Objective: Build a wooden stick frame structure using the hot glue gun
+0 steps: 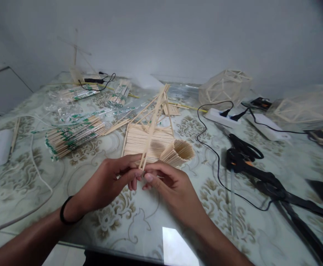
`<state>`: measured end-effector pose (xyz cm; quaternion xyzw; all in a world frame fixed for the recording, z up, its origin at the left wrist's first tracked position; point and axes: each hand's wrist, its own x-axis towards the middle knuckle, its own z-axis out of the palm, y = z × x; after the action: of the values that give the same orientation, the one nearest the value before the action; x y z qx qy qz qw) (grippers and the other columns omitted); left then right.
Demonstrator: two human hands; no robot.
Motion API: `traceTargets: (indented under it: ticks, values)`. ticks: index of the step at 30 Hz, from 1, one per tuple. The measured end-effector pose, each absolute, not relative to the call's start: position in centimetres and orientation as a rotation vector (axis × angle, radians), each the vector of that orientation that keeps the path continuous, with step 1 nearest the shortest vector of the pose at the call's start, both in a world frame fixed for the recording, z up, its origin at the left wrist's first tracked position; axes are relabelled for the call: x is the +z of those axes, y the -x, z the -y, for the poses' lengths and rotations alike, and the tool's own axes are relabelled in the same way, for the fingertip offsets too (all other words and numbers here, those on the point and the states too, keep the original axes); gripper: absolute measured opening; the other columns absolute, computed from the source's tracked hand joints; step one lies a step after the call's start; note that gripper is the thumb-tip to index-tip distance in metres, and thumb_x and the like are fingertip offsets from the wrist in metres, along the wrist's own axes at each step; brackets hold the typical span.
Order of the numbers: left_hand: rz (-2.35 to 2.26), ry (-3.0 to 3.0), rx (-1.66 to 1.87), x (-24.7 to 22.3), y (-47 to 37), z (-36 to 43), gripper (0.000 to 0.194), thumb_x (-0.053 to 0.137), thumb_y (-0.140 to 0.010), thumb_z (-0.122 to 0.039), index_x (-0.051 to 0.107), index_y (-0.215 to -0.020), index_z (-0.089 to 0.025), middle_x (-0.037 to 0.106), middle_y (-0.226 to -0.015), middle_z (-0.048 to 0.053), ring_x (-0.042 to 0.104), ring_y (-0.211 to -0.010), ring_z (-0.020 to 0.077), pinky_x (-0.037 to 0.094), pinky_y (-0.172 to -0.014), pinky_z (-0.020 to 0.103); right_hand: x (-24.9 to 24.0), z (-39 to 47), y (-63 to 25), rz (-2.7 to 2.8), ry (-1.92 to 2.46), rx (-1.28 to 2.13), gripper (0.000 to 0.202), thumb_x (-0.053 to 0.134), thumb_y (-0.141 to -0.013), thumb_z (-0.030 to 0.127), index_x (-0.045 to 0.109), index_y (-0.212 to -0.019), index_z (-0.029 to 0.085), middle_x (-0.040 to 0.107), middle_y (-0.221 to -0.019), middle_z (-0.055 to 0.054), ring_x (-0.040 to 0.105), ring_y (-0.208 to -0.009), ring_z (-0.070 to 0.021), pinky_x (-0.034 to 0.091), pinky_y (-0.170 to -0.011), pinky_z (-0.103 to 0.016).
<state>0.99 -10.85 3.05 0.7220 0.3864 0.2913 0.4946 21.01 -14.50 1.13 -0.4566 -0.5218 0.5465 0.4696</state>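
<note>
Several long, thin wooden sticks (pixel 150 133) slant up from my fingers, their near ends close together. My left hand (pixel 119 173) is closed, pinching these ends between thumb and fingers. From the other side my right hand (pixel 169 181) closes on the same ends, its fingertips almost meeting the left ones. Beyond my hands lies a flat panel of sticks set side by side (pixel 135 142), with a frame of crossed sticks (pixel 162 99) rising behind it. Close to the panel's right side is a round cup made of sticks (pixel 178 152). Where the held sticks end at the top is unclear.
Plastic-wrapped stick bundles (pixel 75 136) lie at the left, near a white cable (pixel 41 177). A black glue gun (pixel 261 181), scissors (pixel 244 146) and power strip (pixel 223 117) occupy the right. Covered stick frames (pixel 224 88) stand at the back right. The glass-topped table's edge (pixel 95 248) is near me.
</note>
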Motion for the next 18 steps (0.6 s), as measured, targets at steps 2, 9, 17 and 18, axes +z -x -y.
traceTargets:
  ticks: [2, 9, 17, 18]
  values:
    - [-0.934, -1.836, 0.713, 2.99, -0.91, 10.91, 0.021, 0.062, -0.104, -0.023, 0.078, -0.118, -0.021, 0.072, -0.07, -0.005, 0.064, -0.061, 0.007, 0.051, -0.062, 0.016, 1.3, 14.47, -20.97, 1.234, 1.081, 1.376, 0.013, 0.079, -0.09, 0.035, 0.079, -0.093, 0.023, 0.075, -0.077, 0.002, 0.071, -0.067, -0.0114, 0.06, -0.068, -0.023]
    - [-0.87, -1.685, 0.687, 2.98, -1.07, 11.06, 0.009, 0.073, -0.096, -0.021, 0.082, -0.095, -0.023, 0.083, -0.095, -0.002, 0.075, -0.083, 0.0102, 0.055, -0.076, 0.017, 1.72, 14.81, -20.93, 1.29, 1.147, 1.138, 0.011, 0.076, -0.092, 0.029, 0.081, -0.085, 0.022, 0.074, -0.07, 0.002, 0.069, -0.059, -0.0101, 0.057, -0.058, -0.02]
    - [-0.966, -1.587, 0.575, 2.86, -1.16, 11.1, 0.02, 0.072, -0.096, -0.031, 0.082, -0.083, -0.019, 0.081, -0.075, 0.0, 0.074, -0.069, 0.0132, 0.054, -0.067, 0.021, 1.64, 15.17, -21.01, 1.419, 1.169, 0.994, 0.015, 0.075, -0.093, 0.028, 0.075, -0.081, 0.02, 0.073, -0.07, 0.0, 0.067, -0.063, -0.0126, 0.055, -0.061, -0.024]
    - [-0.972, -1.573, 0.573, 2.84, -1.18, 11.16, 0.02, 0.072, -0.096, -0.031, 0.083, -0.083, -0.019, 0.081, -0.074, 0.001, 0.074, -0.069, 0.0136, 0.054, -0.067, 0.022, 1.63, 15.16, -21.01, 1.406, 1.166, 1.015, 0.014, 0.075, -0.093, 0.029, 0.075, -0.081, 0.02, 0.073, -0.071, 0.0, 0.067, -0.064, -0.0128, 0.055, -0.061, -0.024]
